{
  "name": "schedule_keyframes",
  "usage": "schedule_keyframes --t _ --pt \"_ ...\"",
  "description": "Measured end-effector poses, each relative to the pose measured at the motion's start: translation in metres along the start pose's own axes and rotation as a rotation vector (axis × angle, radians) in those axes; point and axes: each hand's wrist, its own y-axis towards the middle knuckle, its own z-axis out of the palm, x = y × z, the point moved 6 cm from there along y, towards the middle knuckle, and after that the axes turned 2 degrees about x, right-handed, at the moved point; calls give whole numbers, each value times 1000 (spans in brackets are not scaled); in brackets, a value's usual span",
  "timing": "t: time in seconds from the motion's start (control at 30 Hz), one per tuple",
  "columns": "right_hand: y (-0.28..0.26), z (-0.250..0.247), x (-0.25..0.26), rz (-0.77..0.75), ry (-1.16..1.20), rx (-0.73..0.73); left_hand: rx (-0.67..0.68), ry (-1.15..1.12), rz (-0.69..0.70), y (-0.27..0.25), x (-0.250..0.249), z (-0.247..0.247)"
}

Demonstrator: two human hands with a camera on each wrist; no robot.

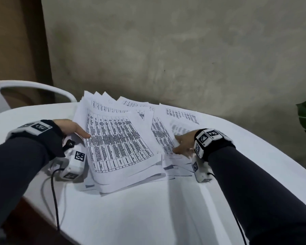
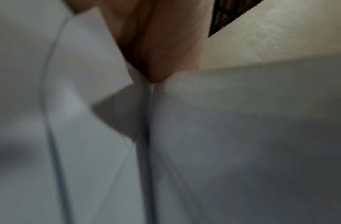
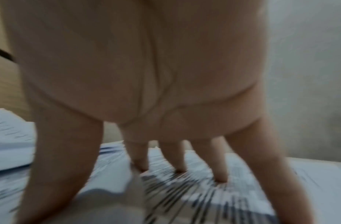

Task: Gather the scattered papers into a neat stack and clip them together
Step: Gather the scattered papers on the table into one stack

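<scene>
Two hands, left gripping, right flat, flanking loosely piled papers.

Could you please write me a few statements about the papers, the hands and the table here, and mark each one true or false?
1. The left hand holds the left edge of the pile of printed papers. True.
2. The right hand is clenched in a fist above the table. False: its fingers are spread, tips down on the sheets lying to the right.
3. The papers form one neat, squared stack. False: they are fanned out and overlapping.
4. The top sheet carries a printed table. True.
5. The papers lie on a white table. True.
</scene>
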Motion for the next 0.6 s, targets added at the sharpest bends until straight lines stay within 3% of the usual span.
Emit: schedule_keyframes --t 0.1,0.17,0.23,0.3,0.4,0.53,0.6 --pt "-8 -6 4 -65 332 124 -19 -9 -21 -14 -5 6" --pt "-5 -14 -8 -24 514 -1 -30 -1 -28 -16 -5 8" --pt "-3 -12 -29 110 513 -109 -32 0 -35 -18 -6 11" --pt "-1 0 -43 226 368 -58 -46 0 -25 -21 -6 12" --pt "-1 15 -24 160 332 58 -56 22 -21 -23 -8 16" --pt "-7 -1 14 -12 529 -14 -65 -30 4 -29 -7 21" --pt "-5 -4 2 65 732 -59 -72 -40 10 -32 -6 22"
